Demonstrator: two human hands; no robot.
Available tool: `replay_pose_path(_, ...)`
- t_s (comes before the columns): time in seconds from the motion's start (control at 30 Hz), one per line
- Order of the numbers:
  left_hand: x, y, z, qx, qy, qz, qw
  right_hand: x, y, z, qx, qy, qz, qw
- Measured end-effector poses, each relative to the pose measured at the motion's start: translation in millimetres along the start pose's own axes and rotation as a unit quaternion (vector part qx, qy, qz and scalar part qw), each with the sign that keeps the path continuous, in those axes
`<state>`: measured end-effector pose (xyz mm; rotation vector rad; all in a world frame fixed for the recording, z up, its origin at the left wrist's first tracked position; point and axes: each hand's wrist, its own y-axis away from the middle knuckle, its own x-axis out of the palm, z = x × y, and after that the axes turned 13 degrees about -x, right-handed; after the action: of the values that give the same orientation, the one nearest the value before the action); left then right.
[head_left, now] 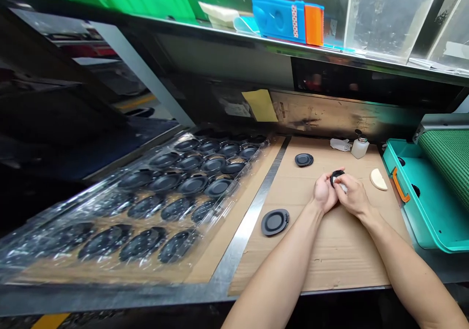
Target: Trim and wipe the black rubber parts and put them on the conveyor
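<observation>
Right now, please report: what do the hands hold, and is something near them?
Left hand and right hand both on black round disc, white cloth against it. Another disc on cardboard, apart, left of hands.

No legible text or labels

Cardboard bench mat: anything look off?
Mostly orderly. The one odd piece is a cream half-moon pad near the right edge of the cardboard sheet; its shape differs from the round black discs lying loose there. Its purpose can't be told.
</observation>
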<state>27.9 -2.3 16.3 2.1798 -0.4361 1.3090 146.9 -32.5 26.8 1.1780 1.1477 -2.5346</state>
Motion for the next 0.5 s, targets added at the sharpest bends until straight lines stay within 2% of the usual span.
replay_pose_path(0.07,0.1,1,-2,0.007,0.004,-0.002,1.000,-1,1,-3,-0.016,0.002,0.040,0.999)
replay_pose_path(0.13,-0.3,1,-3,0.014,0.009,0.001,1.000,-1,1,-8,-0.007,0.034,0.049,0.998)
replay_pose_path(0.23,0.8,0,0,0.019,0.019,0.002,1.000,0,1,-11,-0.003,0.062,0.013,0.998)
replay_pose_path(0.37,2.6,-1,6,0.007,0.032,0.002,0.999,3,0,-11,-0.052,0.019,-0.015,0.998)
replay_pose_path(0.5,2.2,-1,9,-0.003,0.040,0.018,0.999,3,1,-13,-0.035,0.076,-0.038,0.996)
